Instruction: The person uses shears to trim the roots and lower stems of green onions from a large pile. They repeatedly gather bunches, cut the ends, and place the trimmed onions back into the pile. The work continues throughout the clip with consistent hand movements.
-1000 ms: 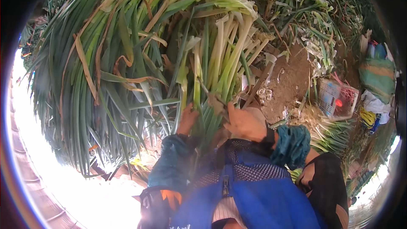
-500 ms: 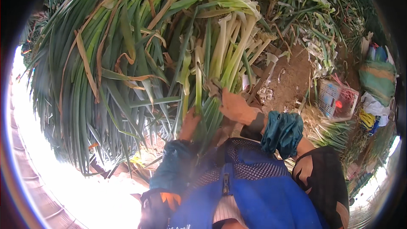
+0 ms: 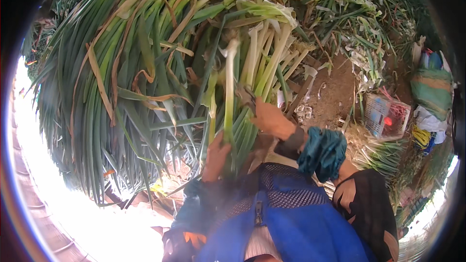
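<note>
My left hand (image 3: 216,159) is closed round the green lower part of a single leek-like green onion (image 3: 229,85). Its pale root end points away from me, and the root tip is blurred. To the right of this stalk, my right hand (image 3: 273,120) grips a small dark metal tool (image 3: 246,98), whose exact kind I cannot make out. The tool's tip comes close to the stalk; whether they touch is unclear. Just beyond the right hand lies a row of pale green onion stalks (image 3: 267,60), with their green leaves running back toward my lap.
A large heap of long green onions (image 3: 92,116) covers the left side. Peeled leaf scraps (image 3: 349,24) litter the far right. A pale plastic basket (image 3: 386,116) stands on brown soil (image 3: 335,87), near bundled onions (image 3: 383,155) and a green-and-brown bundle (image 3: 432,94).
The held green onion now shows more of its length, its white end raised and farther away from me. My left hand has shifted slightly nearer to me; the right hand has barely moved.
</note>
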### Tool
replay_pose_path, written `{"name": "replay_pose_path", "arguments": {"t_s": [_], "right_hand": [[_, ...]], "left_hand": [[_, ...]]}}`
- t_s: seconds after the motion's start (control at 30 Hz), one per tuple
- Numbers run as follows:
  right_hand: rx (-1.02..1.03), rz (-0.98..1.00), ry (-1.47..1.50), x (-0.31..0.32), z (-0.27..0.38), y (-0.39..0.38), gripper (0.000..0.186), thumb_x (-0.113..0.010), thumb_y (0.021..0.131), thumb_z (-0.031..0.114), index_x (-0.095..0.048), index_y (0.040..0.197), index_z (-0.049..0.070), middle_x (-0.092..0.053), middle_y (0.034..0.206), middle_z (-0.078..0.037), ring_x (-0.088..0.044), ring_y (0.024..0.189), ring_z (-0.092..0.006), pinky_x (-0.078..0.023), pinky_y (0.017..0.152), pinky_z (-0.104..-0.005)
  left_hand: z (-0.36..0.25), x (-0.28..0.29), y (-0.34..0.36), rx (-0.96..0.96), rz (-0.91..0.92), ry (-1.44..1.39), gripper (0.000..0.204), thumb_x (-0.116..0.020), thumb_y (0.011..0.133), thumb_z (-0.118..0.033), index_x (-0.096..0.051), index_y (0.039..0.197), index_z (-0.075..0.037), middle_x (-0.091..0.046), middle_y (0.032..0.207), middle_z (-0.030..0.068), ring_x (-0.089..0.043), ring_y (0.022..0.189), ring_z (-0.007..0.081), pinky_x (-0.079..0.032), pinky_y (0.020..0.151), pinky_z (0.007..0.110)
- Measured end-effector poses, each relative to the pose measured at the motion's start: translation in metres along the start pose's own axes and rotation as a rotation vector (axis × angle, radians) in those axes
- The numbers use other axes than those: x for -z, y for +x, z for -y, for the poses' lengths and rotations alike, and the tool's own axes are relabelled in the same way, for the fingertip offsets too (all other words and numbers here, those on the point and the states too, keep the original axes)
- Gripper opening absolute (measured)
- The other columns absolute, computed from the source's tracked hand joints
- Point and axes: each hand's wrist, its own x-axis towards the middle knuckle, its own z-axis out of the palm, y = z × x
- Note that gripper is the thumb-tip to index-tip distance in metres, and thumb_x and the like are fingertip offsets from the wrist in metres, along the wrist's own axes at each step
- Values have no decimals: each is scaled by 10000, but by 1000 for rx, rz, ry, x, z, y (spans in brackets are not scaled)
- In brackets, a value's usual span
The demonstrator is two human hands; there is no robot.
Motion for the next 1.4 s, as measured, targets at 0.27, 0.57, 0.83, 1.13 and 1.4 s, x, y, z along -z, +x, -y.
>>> {"name": "replay_pose_path", "arguments": {"t_s": [0.27, 0.57, 0.83, 1.13, 1.4], "right_hand": [[-65, -224, 93, 38, -9, -55, 462, -608, 809, 212, -377, 1092, -71, -607, 804, -305, -602, 784, -473, -476, 688, -533], [162, -492, -168, 45, -25, 28, 418, -606, 787, 190, -446, 1049, -93, -628, 814, -275, -636, 746, -427, -518, 633, -493], [17, -229, -161, 35, -34, 40, 554, -622, 766, 204, -393, 1131, -144, -616, 811, -287, -620, 791, -466, -509, 656, -502], [151, -204, -163, 45, -11, 14, 434, -587, 799, 196, -428, 1094, -80, -614, 812, -270, -621, 808, -446, -507, 688, -502], [87, -241, -163, 54, -12, -5, 558, -639, 814, 224, -374, 1183, -101, -595, 808, -249, -605, 754, -414, -486, 645, -476]], "left_hand": [[-14, -50, 64, -149, -8, 180, 592, -549, 795, -193, -466, 1361, -39, -591, 1176, 282, -583, 1088, 379, -447, 921, 402], [17, -50, 59, -52, 47, 147, 616, -560, 801, -170, -430, 1385, -23, -558, 1250, 272, -557, 1141, 390, -423, 977, 402], [31, -52, 58, -34, 90, 69, 615, -570, 808, -161, -429, 1386, -9, -550, 1265, 269, -531, 1189, 366, -400, 1013, 373], [27, -51, 37, -8, 113, -41, 636, -572, 813, -169, -399, 1393, 27, -554, 1285, 207, -529, 1196, 274, -392, 1014, 338], [-76, 7, 99, -579, -142, 579, 493, -624, 773, -132, -524, 1238, 1, -556, 1158, 217, -507, 1132, 380, -402, 981, 424]]}}
